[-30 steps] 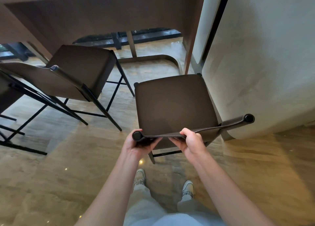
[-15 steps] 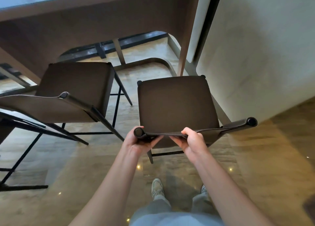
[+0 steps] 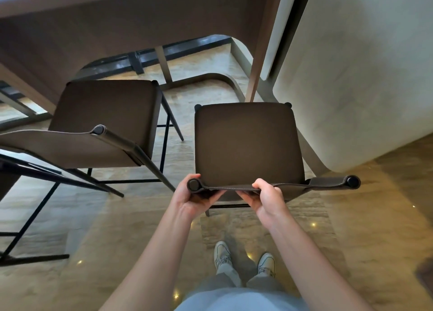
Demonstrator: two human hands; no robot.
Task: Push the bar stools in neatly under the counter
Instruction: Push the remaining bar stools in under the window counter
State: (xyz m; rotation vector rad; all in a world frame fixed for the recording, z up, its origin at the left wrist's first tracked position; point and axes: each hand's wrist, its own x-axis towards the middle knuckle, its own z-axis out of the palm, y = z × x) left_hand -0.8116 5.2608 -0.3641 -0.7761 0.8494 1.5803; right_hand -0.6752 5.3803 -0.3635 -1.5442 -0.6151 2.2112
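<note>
Brown leather covers the stool (image 3: 248,144) standing on the floor (image 3: 131,221) just short of the desk (image 3: 131,27), beside the pale wall (image 3: 360,76). Both hands clamp its backrest: the left hand (image 3: 194,199) on the left end, the right hand (image 3: 267,199) near the middle. A second stool (image 3: 105,113) stands to the left, partly under the desk.

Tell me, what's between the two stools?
Only bare floor lies between the left stool and the held stool, seen in the head view.
</note>
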